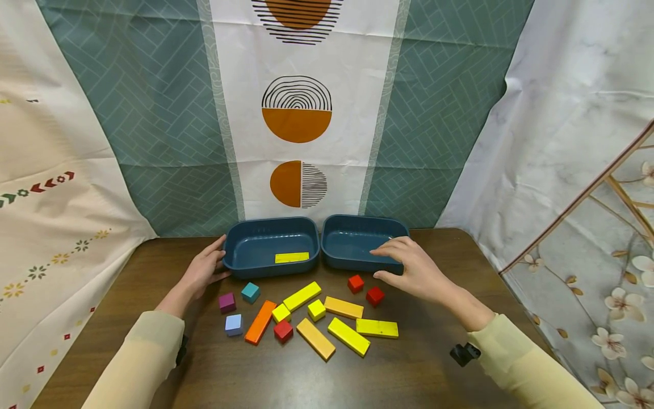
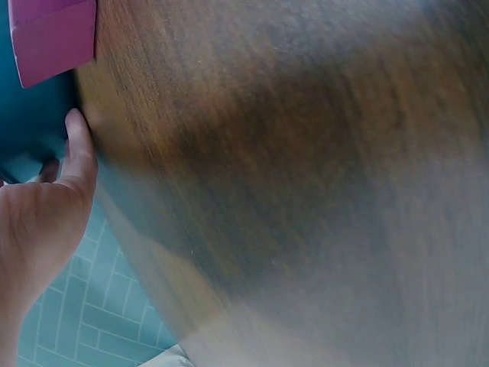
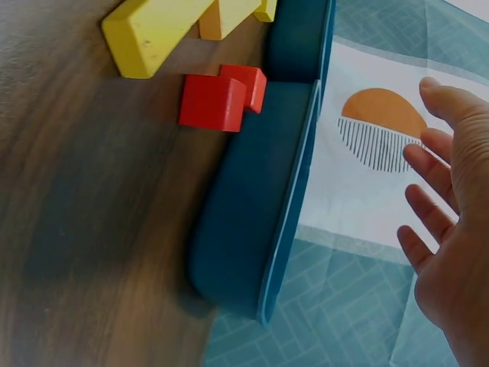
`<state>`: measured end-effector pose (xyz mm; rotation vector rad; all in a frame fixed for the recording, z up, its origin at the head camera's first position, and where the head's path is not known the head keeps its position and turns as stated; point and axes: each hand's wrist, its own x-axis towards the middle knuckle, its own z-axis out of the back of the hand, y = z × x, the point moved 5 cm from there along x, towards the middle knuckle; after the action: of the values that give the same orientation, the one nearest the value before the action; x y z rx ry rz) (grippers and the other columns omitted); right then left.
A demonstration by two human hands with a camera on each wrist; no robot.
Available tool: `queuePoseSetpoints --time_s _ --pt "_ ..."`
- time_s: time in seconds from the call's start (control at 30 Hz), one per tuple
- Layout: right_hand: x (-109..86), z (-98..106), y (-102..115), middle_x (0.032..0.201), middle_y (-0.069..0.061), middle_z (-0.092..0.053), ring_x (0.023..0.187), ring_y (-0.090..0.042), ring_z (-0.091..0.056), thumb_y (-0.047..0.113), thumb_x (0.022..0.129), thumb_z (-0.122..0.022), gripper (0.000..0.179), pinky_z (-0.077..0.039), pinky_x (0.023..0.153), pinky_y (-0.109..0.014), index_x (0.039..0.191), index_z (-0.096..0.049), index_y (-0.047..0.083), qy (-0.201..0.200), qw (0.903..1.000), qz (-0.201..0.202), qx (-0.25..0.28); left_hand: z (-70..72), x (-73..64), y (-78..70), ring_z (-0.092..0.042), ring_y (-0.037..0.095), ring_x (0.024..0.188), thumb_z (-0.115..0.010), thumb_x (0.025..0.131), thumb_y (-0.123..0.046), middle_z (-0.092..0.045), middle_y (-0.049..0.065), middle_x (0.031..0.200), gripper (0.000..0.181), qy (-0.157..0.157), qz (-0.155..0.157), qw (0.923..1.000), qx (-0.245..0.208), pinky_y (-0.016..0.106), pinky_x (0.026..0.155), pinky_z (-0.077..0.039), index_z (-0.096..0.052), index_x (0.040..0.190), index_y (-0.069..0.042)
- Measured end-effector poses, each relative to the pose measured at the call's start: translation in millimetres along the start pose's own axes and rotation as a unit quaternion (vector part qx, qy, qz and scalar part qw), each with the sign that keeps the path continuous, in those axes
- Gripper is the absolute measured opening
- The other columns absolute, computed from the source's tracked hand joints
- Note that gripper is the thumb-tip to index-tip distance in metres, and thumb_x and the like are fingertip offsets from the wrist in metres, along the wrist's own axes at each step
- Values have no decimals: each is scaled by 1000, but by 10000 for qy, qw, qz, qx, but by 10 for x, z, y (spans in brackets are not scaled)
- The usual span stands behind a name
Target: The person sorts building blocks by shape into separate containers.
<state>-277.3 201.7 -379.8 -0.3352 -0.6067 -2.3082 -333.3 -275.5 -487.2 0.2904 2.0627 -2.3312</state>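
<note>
Two dark blue trays stand side by side at the back of the table. My left hand (image 1: 204, 270) rests against the outer end of the left tray (image 1: 249, 248), its fingers and thumb touching the wall. A flat yellow block (image 1: 292, 257) lies inside that tray. Over the front right of the right tray (image 1: 349, 244) hovers my right hand (image 1: 411, 268), fingers spread and holding nothing. Two red cubes, one nearer the tray (image 1: 355, 283) and one farther right (image 1: 375, 296), sit below that hand. A purple cube (image 1: 227, 302) is close to my left hand.
In front of the trays lie several loose blocks: an orange block (image 1: 260, 322), yellow blocks (image 1: 349, 336), tan blocks (image 1: 315, 339), a light blue cube (image 1: 233, 324), a teal cube (image 1: 250, 292) and another red cube (image 1: 283, 331). A patterned curtain (image 1: 174, 113) hangs behind the table.
</note>
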Motion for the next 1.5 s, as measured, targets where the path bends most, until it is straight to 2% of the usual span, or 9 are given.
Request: queuePoseSetpoints --time_s 0.37,0.67,1.07,1.2,1.5 --pt "-177 -7 -45 119 4 -68 115 -21 -54 37 87 -83 45 -48 96 -47 126 -74 15 95 9996 -71 -254 1 22 -5 -35 45 144 -30 112 -24 -6 19 169 58 -27 34 10000 31 56 105 -44 -9 166 -25" --pt "-320 -32 -71 116 8 -68 114 -20 -54 38 86 -84 43 -48 95 -47 123 -75 17 191 9990 -179 -362 0 20 3 -33 46 145 -30 112 -24 -4 19 170 58 -11 70 10000 -15 58 106 -41 -8 166 -26" --pt "-477 -86 -89 109 12 -68 108 -14 -53 40 82 -86 41 -49 90 -44 118 -77 21 97 9991 -190 -367 -2 45 22 -33 46 145 -29 112 -22 -5 20 169 58 5 59 9999 -95 60 107 -39 -8 166 -26" --pt "-524 -118 -99 108 15 -67 108 -12 -53 43 82 -86 42 -49 90 -42 118 -77 22 178 9987 -286 -372 -1 49 28 -33 46 145 -28 112 -21 -4 20 169 58 8 89 9999 -92 61 108 -38 -8 166 -26" --pt "-633 -225 -113 107 12 -69 109 -13 -53 46 84 -83 43 -49 92 -42 119 -77 21 473 9972 -384 -430 -7 35 13 -33 46 145 -28 112 -20 -5 20 169 58 19 44 10000 -67 61 108 -39 -8 166 -25"
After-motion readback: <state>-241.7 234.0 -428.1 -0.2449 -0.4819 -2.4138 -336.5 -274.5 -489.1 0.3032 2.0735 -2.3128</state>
